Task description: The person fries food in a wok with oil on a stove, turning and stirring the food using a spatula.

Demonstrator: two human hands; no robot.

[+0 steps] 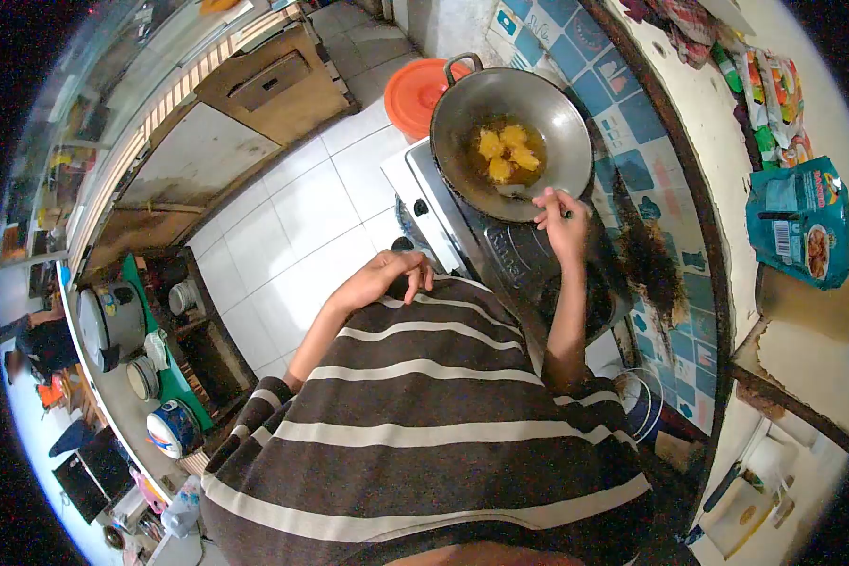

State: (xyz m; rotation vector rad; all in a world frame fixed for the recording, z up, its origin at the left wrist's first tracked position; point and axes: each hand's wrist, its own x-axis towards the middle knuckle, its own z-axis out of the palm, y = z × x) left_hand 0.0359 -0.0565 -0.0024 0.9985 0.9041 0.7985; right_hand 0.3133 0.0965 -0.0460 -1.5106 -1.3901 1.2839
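A wok [568, 141] sits on the stove [509, 250], with several golden pieces of food [503, 173] frying in shallow oil at its bottom. My right hand [563, 219] is closed at the wok's near rim, around the thin handle of a metal cooking utensil. The utensil's head [512, 195] dips toward the oil; whether it is a spoon or a spatula is hard to make out. Nothing is in my left hand [393, 278], which rests in front of my striped shirt, fingers loosely bent and apart.
An orange-red lid or basin [415, 97] stands beyond the wok's left side. Blue patterned tiles [632, 141] line the wall on the right. A teal food pouch [800, 224] hangs there. Pots [111, 319] stand on a shelf at left, across the tiled floor [292, 222].
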